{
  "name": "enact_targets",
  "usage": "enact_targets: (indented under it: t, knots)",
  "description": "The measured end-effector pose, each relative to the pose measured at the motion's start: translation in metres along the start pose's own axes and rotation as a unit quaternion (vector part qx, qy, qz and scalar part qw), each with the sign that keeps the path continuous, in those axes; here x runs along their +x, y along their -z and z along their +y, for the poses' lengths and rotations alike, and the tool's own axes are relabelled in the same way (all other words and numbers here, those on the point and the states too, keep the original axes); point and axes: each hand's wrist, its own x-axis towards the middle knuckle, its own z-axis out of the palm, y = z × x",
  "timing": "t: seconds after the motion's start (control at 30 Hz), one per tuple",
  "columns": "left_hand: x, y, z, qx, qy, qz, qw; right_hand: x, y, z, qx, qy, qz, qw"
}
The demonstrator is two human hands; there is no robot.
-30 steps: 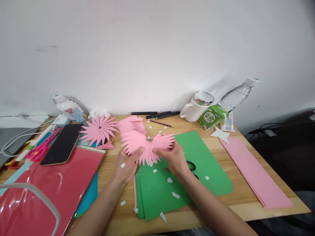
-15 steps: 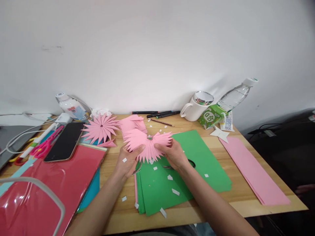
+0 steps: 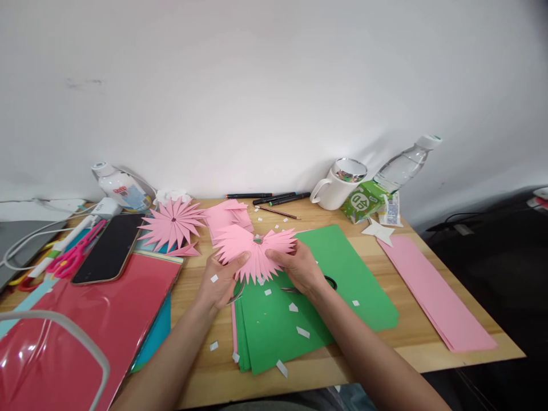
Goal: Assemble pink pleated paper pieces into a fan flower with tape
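A pink pleated paper fan with spiky cut tips is held just above the desk, over a stack of green paper sheets. My left hand pinches its left half, thumb on top. My right hand pinches its right half. A small white paper scrap sticks to the back of my left hand. A finished pink paper flower lies to the left, with folded pink pieces behind the fan. Black scissors lie partly hidden under my right hand.
Red plastic sleeve, phone and pink scissors at left. White bottle, pens, white mug, green carton, water bottle along the wall. Pink strips at right. White scraps litter the wooden desk.
My hands and the pink fan have stayed together, shifting slightly as the view moved; the fan's halves are a little more closed up.
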Motion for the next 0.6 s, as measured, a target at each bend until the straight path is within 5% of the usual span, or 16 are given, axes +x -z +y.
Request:
enact_targets:
  t: [0.2, 0.6]
  knots:
    - [0.0024, 0.0006, 0.0027, 0.007, -0.004, -0.013, 1.0, 0.0023, -0.0015, -0.0071, 0.037, -0.045, -0.031, 0.998]
    - [0.001, 0.0066, -0.0015, -0.003, -0.005, -0.046, 0.999, 0.0018, -0.003, 0.001, 0.052, -0.026, 0.025, 0.998]
